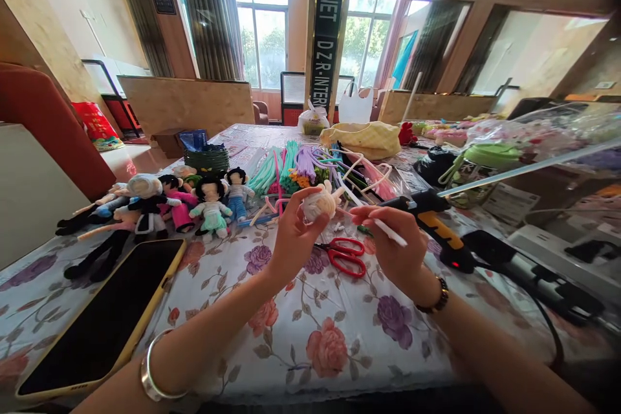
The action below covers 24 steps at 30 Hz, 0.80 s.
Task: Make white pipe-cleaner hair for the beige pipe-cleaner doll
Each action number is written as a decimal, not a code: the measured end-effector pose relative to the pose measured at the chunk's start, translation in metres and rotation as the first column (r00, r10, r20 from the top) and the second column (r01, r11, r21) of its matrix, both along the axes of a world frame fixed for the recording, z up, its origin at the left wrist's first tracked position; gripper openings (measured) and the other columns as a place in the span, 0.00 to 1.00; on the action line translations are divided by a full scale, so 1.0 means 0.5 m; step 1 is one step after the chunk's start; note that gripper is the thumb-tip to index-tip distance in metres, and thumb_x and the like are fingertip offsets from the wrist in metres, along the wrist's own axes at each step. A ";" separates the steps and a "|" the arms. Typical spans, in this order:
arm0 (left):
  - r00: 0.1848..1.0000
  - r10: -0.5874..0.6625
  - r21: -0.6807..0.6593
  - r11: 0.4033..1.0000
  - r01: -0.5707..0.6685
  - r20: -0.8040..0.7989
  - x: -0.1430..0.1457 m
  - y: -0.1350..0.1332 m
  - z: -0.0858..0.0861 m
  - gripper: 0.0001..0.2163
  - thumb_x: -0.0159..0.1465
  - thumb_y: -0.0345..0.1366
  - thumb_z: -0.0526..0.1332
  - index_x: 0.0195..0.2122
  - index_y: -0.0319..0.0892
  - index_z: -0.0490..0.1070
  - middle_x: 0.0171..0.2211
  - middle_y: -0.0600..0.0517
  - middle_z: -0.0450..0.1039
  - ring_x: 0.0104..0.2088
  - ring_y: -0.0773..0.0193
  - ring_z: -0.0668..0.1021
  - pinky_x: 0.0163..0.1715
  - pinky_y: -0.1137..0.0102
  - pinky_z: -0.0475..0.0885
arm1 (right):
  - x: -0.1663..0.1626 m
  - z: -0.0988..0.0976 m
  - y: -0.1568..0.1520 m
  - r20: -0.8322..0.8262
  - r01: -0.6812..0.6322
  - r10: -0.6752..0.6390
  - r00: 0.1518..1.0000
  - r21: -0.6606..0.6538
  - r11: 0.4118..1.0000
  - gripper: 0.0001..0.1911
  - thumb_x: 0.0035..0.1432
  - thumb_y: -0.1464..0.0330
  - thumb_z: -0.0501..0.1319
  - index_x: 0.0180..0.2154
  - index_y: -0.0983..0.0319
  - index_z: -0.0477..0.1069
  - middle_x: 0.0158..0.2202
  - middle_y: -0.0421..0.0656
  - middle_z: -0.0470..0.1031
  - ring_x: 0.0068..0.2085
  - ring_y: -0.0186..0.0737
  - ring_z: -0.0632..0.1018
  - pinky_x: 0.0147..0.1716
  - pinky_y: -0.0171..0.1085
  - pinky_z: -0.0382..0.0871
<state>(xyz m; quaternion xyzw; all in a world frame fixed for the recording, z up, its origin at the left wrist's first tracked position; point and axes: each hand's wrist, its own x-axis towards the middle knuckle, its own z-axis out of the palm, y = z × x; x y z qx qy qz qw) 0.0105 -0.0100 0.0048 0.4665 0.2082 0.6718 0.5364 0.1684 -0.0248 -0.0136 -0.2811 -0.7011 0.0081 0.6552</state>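
Note:
My left hand (292, 233) is closed around a small cream-white fuzzy doll head (317, 206) with short points sticking up from its top. Beside it, my right hand (398, 251) pinches a slim white pen-like stick (391, 233), its thin tip directed at the doll head; whether the tip touches cannot be made out. Just below the doll head, red-handled scissors (347, 255) lie on the flowered tablecloth (310, 310). To the right of my right hand rests a black and orange glue gun (439, 226) with a long clear glue stick (524, 165) in its back.
Several finished dolls (211, 207) sit at the left behind a large phone (107, 317) in a yellow case. Bundles of coloured pipe cleaners (291, 165) lie at the back centre, before a yellow cloth bag (363, 139). A green-lidded jar (485, 168) stands at the right.

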 end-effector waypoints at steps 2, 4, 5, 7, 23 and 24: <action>0.999 -0.003 0.041 0.999 0.005 -0.043 0.003 0.003 -0.002 0.16 0.49 0.27 0.69 0.40 0.45 0.74 0.41 0.51 0.74 0.39 0.66 0.75 0.39 0.74 0.73 | 0.002 0.004 0.001 0.049 -0.030 0.029 0.998 0.023 0.999 0.10 0.63 0.73 0.52 0.43 0.54 0.67 0.41 0.42 0.78 0.39 0.39 0.80 0.38 0.43 0.76; 0.995 -0.009 0.076 0.997 0.016 -0.097 0.005 0.008 -0.004 0.16 0.50 0.28 0.68 0.40 0.46 0.73 0.42 0.51 0.74 0.40 0.65 0.75 0.40 0.72 0.74 | 0.005 0.010 0.003 0.114 -0.024 0.019 0.993 0.040 0.999 0.13 0.64 0.73 0.48 0.44 0.56 0.68 0.44 0.45 0.77 0.45 0.41 0.78 0.43 0.44 0.74; 0.993 -0.011 0.083 0.996 0.020 -0.114 0.005 0.012 -0.004 0.16 0.51 0.29 0.68 0.41 0.46 0.73 0.42 0.51 0.74 0.40 0.65 0.75 0.40 0.72 0.74 | 0.007 0.013 0.003 0.137 -0.018 0.012 0.990 0.043 0.999 0.15 0.64 0.73 0.47 0.46 0.56 0.68 0.45 0.46 0.76 0.47 0.41 0.77 0.45 0.45 0.73; 0.991 -0.007 0.085 0.996 0.018 -0.133 0.004 0.019 -0.005 0.17 0.50 0.29 0.69 0.42 0.46 0.73 0.42 0.50 0.74 0.40 0.64 0.76 0.40 0.72 0.74 | 0.010 0.017 0.003 0.166 -0.005 -0.003 0.986 0.049 0.999 0.16 0.65 0.73 0.46 0.47 0.56 0.68 0.47 0.46 0.75 0.48 0.41 0.76 0.47 0.45 0.72; 0.967 -0.091 0.151 0.980 0.129 -0.237 -0.036 0.011 -0.008 0.22 0.51 0.28 0.68 0.48 0.48 0.69 0.46 0.52 0.72 0.46 0.63 0.76 0.47 0.70 0.72 | -0.007 0.040 -0.001 0.131 0.122 -0.108 0.985 -0.100 0.987 0.01 0.54 0.68 0.65 0.32 0.58 0.74 0.32 0.38 0.70 0.29 0.30 0.72 0.30 0.34 0.70; 0.962 -0.089 0.160 0.978 0.133 -0.256 -0.036 0.013 -0.011 0.22 0.53 0.28 0.67 0.49 0.49 0.68 0.47 0.52 0.71 0.46 0.63 0.75 0.47 0.69 0.72 | -0.008 0.040 -0.002 0.124 0.137 -0.126 0.984 -0.085 0.987 0.01 0.53 0.69 0.66 0.31 0.59 0.74 0.31 0.38 0.71 0.27 0.30 0.72 0.28 0.33 0.69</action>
